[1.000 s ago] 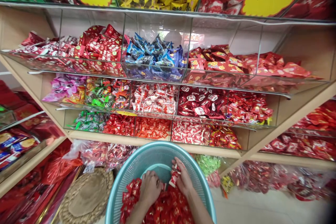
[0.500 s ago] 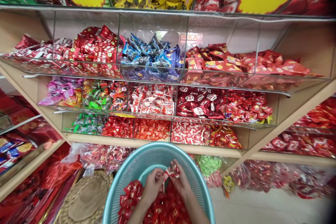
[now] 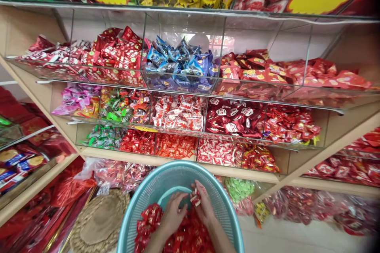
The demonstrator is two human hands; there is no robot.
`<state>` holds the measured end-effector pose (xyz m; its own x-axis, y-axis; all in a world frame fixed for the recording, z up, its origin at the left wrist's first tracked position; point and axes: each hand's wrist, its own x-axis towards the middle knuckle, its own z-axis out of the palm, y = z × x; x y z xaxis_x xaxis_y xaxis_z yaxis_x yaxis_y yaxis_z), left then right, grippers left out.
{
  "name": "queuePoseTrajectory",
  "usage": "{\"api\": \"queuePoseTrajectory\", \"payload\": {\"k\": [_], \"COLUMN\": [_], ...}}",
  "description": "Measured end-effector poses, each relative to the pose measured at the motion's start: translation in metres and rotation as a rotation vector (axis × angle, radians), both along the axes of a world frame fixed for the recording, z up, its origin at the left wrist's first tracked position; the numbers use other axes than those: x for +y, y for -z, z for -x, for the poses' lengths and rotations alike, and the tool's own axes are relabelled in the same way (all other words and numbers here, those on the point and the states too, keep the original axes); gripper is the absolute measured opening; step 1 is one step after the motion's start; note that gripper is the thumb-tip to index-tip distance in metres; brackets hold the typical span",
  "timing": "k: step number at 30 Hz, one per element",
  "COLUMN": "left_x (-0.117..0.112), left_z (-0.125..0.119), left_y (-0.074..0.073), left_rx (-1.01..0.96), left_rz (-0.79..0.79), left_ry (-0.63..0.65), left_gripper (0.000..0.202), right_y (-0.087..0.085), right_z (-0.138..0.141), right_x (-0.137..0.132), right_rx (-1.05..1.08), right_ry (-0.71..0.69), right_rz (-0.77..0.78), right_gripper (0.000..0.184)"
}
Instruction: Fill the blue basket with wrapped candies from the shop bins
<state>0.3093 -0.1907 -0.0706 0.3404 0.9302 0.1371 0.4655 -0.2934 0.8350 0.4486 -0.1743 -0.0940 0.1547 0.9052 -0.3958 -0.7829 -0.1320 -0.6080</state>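
Observation:
A teal plastic basket (image 3: pixel 137 189) stands below the shelves, with red wrapped candies (image 3: pixel 147 221) heaped in its bottom. Both my hands are inside it, above the heap. My right hand (image 3: pixel 204 205) is curled around a few red-and-white wrapped candies (image 3: pixel 196 198), which show between the thumb and fingers. To its left, my left hand (image 3: pixel 174 211) hovers over the red candies with its thumb and fingers apart, and nothing shows in it. The palm of this hand faces away, so its inner side is partly hidden.
Tiered shelves with clear bins hold blue-wrapped candies (image 3: pixel 175 61), white-and-red candies (image 3: pixel 218 150) and other sweets. A round woven straw stool (image 3: pixel 99 221) stands left of the basket. Bagged sweets (image 3: pixel 308 203) line the floor at right, with a green bag (image 3: pixel 239 187) near the rim.
My left hand has let go of the red-and-white candies and moved slightly left and down. My right hand has closed around them. The view has shifted a little, moving the shelves rightward.

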Motion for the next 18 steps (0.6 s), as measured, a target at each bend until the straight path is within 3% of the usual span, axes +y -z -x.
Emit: {"api": "queuePoseTrajectory", "payload": {"k": [7, 13, 18], "left_x": [-0.009, 0.006, 0.016], "left_z": [-0.019, -0.005, 0.02], "left_y": [-0.011, -0.006, -0.001], "left_rx": [-0.033, -0.061, 0.212], "left_rz": [-0.076, -0.06, -0.051], "left_ry": [0.122, -0.032, -0.076], "left_gripper": [0.02, 0.025, 0.03], "right_y": [0.004, -0.005, -0.005], "right_z": [0.004, -0.001, -0.006], "right_x": [-0.005, -0.005, -0.004], "right_rx": [-0.079, -0.108, -0.426], "right_ry": [-0.053, -0.024, -0.056], "right_rz": [0.005, 0.019, 0.048], "right_gripper": [0.038, 0.044, 0.049]}}
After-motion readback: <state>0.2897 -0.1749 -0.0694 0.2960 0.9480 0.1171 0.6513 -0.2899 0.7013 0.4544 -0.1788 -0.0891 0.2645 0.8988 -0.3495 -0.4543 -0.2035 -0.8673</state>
